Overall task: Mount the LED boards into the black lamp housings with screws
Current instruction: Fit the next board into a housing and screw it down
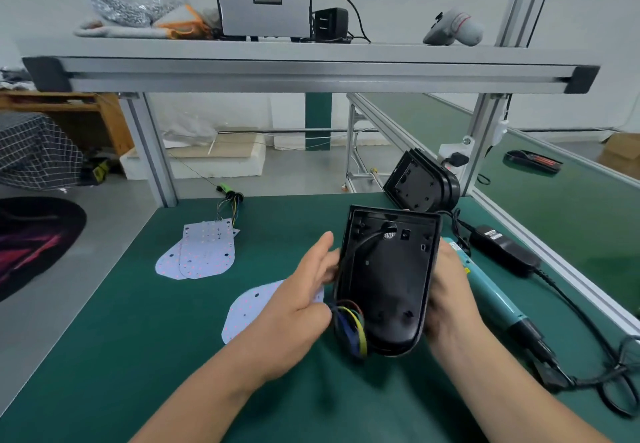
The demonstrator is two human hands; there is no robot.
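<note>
Centrally, we see a black lamp housing (388,280) held just above a green desk (138,356). Its hollow inside is turned up toward us, with the flat end farthest away and the rounded end nearest.

Our left hand (301,304) meets the housing's left wall with its fingers (318,257) nearly straight and close together. We cannot tell whether the tips hook under the rim. Our right hand (450,300) clasps the right wall, and its fingers pass behind the housing, out of sight.

A bundle of coloured wires (351,328) (red, yellow, green and blue) loops out at the housing's near left corner, just beside the left hand. Under that hand a white LED board (249,311) lies flat on the desk, partly covered.

Farther left, two more LED boards (204,252) lie overlapped, with their wire leads (230,200) trailing toward the desk's far edge.

At the back right a second housing (420,183) stands tipped up on its edge, near a frame post. A teal electric screwdriver (495,300) lies on the desk just right of the right hand (its tip end is hidden behind that hand). A black power adapter (504,250) and tangled cable lie beyond it.

Overhead, an aluminium shelf (311,62) carries a clear bag of small metal parts (131,6), probably screws.
</note>
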